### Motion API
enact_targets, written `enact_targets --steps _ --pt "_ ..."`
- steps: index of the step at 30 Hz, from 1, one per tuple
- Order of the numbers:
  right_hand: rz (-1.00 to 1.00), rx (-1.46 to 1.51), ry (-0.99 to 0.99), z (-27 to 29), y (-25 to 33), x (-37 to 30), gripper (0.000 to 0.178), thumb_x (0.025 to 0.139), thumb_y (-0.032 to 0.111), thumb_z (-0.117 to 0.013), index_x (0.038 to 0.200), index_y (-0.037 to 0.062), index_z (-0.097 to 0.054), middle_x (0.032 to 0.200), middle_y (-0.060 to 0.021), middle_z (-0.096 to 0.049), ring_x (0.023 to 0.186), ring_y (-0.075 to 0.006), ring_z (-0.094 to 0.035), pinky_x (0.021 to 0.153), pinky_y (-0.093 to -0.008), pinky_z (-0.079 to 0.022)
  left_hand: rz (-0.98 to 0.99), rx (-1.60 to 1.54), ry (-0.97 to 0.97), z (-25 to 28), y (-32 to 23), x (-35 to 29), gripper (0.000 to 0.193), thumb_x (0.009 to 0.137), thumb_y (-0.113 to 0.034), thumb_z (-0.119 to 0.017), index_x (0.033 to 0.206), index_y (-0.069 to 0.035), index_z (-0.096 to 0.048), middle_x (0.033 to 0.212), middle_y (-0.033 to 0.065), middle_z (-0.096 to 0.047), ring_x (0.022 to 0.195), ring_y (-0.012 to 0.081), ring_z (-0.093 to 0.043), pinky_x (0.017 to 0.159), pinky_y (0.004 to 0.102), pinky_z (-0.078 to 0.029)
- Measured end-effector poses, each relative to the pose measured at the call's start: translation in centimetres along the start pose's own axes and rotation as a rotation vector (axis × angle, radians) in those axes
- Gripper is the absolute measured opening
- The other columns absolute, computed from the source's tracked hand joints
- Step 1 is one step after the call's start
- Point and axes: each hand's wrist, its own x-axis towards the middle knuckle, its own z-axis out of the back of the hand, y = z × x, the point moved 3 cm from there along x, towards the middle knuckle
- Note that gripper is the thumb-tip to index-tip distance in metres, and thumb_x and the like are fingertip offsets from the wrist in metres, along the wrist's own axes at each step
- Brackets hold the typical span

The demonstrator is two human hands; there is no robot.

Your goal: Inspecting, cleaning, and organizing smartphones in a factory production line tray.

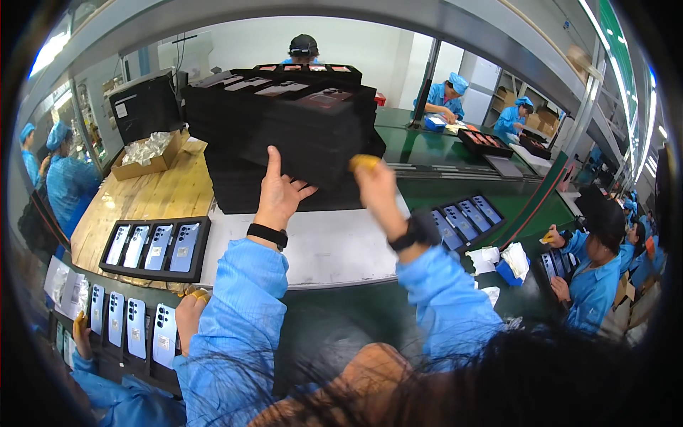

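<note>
In front of me rises a tall stack of black foam trays, with phones lying in the top ones. My left hand is at the near face of an upper black block; its fingers are spread and its thumb points up. Whether it presses on the block or only hovers there, I cannot tell. My right hand is at the block's right corner, smeared by motion, with yellow covers on its fingertips. Its grip is not clear. A white board lies below both hands.
Left stands a black tray of blue phones, behind it a carton of clear plastic bags. Another phone tray lies right, near a blue tissue box. A co-worker's hands flank a tray at lower left. A metal shelf beam crosses overhead.
</note>
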Motion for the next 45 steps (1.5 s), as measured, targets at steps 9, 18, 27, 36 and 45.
enact_targets --steps 9,18,27,36,45 --pt "-0.228 0.032 -0.047 4.6 -8.3 15.7 0.069 0.091 0.065 -0.042 0.109 0.0012 -0.06 0.094 -0.0074 -0.059 0.083 -0.0179 -0.053 0.078 -0.0283 -0.041 -0.094 0.133 -0.123 -2.9 0.9 -2.1 0.09 0.084 -0.061 -0.06 0.141 -0.004 -0.02 0.146 0.0274 -0.018 0.131 0.0488 -0.031 0.1 0.0652 -0.033" --pt "-0.07 -0.088 -0.115 3.6 -4.0 6.9 0.069 0.097 0.057 -0.036 0.078 -0.0054 -0.057 0.064 -0.0083 -0.054 0.061 -0.0197 -0.047 0.058 -0.0379 -0.039 -0.089 0.083 -0.058 -1.7 -1.7 -3.2 0.088 0.082 -0.06 -0.062 0.144 -0.009 -0.026 0.141 0.0092 -0.042 0.127 0.029 -0.044 0.098 0.0584 -0.039" --pt "0.12 0.303 0.049 -3.0 5.4 -12.3 0.041 0.098 0.031 -0.052 0.116 -0.0053 -0.054 0.082 0.0007 -0.048 0.074 -0.0071 -0.041 0.066 -0.0238 -0.039 -0.112 -0.033 -0.235 10.4 -10.8 -7.3 0.052 0.095 -0.05 -0.045 0.125 -0.01 -0.056 0.123 0.0071 -0.061 0.111 0.0256 -0.059 0.094 0.0438 -0.049" --pt "0.101 0.338 0.286 -9.3 9.7 -16.6 0.066 0.09 0.02 -0.064 0.139 -0.007 -0.03 0.122 -0.0163 -0.048 0.106 -0.0217 -0.06 0.093 -0.0344 -0.045 -0.63 -0.321 -0.347 5.9 -10.6 -12.4 0.052 0.094 -0.045 -0.055 0.132 -0.01 -0.05 0.132 0.0067 -0.054 0.12 0.0248 -0.052 0.103 0.0401 -0.042" --pt "0.163 -0.015 0.108 -6.4 -0.4 2.4 0.036 0.089 0.027 -0.062 0.109 -0.002 -0.061 0.091 -0.0179 -0.067 0.079 -0.0297 -0.065 0.073 -0.0374 -0.051 -0.421 0.034 -0.473 15.4 -18.5 -5.9 0.051 0.096 -0.046 -0.049 0.125 -0.005 -0.051 0.122 0.0123 -0.059 0.103 0.0271 -0.062 0.087 0.0403 -0.054"
